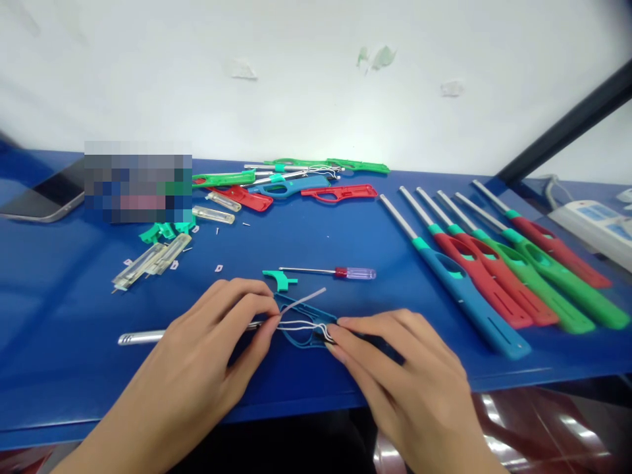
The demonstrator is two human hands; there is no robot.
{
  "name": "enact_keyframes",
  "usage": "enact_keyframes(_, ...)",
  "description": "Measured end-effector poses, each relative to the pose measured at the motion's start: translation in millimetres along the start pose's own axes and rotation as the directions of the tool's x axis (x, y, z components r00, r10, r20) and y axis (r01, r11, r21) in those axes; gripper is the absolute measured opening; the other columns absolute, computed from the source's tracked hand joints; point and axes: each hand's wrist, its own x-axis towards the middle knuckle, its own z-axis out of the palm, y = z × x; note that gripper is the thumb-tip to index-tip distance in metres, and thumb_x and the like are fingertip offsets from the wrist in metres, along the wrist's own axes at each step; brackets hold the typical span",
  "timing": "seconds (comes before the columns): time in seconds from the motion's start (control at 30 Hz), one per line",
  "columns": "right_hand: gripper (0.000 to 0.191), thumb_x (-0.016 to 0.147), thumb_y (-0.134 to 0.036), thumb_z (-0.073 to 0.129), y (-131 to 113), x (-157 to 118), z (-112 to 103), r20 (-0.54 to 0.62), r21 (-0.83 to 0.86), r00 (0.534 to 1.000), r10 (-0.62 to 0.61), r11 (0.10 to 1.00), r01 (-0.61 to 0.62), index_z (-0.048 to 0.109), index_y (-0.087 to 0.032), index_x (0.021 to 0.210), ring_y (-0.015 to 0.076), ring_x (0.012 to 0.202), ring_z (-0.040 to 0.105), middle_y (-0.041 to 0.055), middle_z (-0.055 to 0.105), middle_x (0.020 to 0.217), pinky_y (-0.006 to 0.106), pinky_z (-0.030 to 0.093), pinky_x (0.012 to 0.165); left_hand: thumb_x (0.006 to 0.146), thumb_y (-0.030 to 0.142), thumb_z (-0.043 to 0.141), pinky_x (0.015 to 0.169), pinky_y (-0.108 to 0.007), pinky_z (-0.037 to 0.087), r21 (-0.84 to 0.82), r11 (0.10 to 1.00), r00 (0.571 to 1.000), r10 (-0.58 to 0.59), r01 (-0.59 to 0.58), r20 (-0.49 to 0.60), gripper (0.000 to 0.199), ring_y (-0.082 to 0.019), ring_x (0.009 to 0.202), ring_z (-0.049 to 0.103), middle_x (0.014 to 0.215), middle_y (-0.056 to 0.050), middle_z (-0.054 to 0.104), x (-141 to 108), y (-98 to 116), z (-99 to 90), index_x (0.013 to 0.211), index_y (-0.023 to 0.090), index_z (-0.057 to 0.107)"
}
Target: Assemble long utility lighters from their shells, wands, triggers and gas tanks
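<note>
My left hand is closed over the inner end of a metal lighter tube. From its fingertips come a thin clear hose and white wires. The wires run to a small black part, pinched by my right hand and partly hidden there. Below both hands lies an open blue lighter handle half, its right end covered by my right hand. A teal trigger and a screwdriver with a clear purple handle rest just beyond.
Several assembled lighters are lined up at right. Clear fuel tanks, teal triggers and tiny screws lie at left. Handle halves are piled at the back, by the white wall. A phone lies far left, a white power strip far right.
</note>
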Motion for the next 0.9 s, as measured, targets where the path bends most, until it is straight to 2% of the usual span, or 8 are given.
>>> enact_keyframes(0.13, 0.021, 0.108, -0.021, 0.061, 1.3, 2.0, -1.8, 0.019, -0.009, 0.999, -0.032, 0.999, 0.032, 0.081, -0.025, 0.115, 0.0161, 0.088, 0.065, -0.0008, 0.079, 0.106, 0.032, 0.048, 0.08, 0.111, 0.027, 0.051, 0.106, -0.034, 0.046, 0.007, 1.0, 1.0, -0.003, 0.003, -0.012, 0.008, -0.018, 0.119, 0.063, 0.133, -0.002, 0.063, -0.3, 0.1, -0.4, 0.113, 0.026, 0.059)
enact_keyframes(0.27, 0.023, 0.11, -0.024, 0.058, 4.2, 0.9, -5.8, 0.019, 0.018, 0.999, -0.038, 0.999, 0.038, 0.081, -0.025, 0.11, 0.0143, 0.091, 0.065, -0.0019, 0.079, 0.106, 0.029, 0.049, 0.083, 0.111, 0.021, 0.05, 0.098, -0.03, 0.049, -0.032, 0.999, 1.0, 0.023, -0.022, 0.004, 0.009, -0.016, 0.107, 0.064, 0.116, 0.0, 0.068, -2.0, 3.7, -1.6, 0.113, 0.026, 0.058)
enact_keyframes(0.4, 0.024, 0.11, -0.021, 0.057, 5.0, -0.2, -12.7, 0.053, 0.045, 0.998, -0.046, 0.998, 0.044, 0.081, -0.025, 0.11, 0.0131, 0.095, 0.067, -0.0034, 0.079, 0.108, 0.028, 0.05, 0.088, 0.112, 0.024, 0.049, 0.088, -0.029, 0.051, -0.056, 0.998, 1.0, 0.006, -0.004, 0.02, 0.009, -0.016, 0.098, 0.064, 0.106, 0.0, 0.067, -4.1, 8.8, -0.6, 0.11, 0.025, 0.058)
enact_keyframes(0.53, 0.022, 0.108, -0.018, 0.059, 3.8, -0.3, -14.7, 0.07, 0.022, 0.994, -0.086, 0.996, 0.085, 0.08, -0.022, 0.111, 0.0141, 0.095, 0.067, -0.0021, 0.079, 0.108, 0.029, 0.051, 0.088, 0.113, 0.025, 0.05, 0.09, -0.028, 0.051, -0.06, 0.998, 1.0, -0.001, 0.002, 0.022, 0.008, -0.015, 0.098, 0.064, 0.107, 0.0, 0.066, -4.9, 9.9, 1.4, 0.112, 0.025, 0.058)
enact_keyframes(0.9, 0.018, 0.108, -0.023, 0.063, 3.0, -5.9, -5.2, -0.001, 0.057, 1.0, -0.001, 0.998, 0.001, 0.081, -0.027, 0.108, 0.0128, 0.092, 0.066, -0.0061, 0.079, 0.105, 0.029, 0.049, 0.089, 0.114, 0.025, 0.049, 0.094, -0.024, 0.049, -0.066, 0.998, 1.0, 0.013, -0.012, 0.016, 0.01, -0.014, 0.101, 0.062, 0.109, 0.0, 0.065, -6.6, 9.2, 0.5, 0.113, 0.024, 0.059)
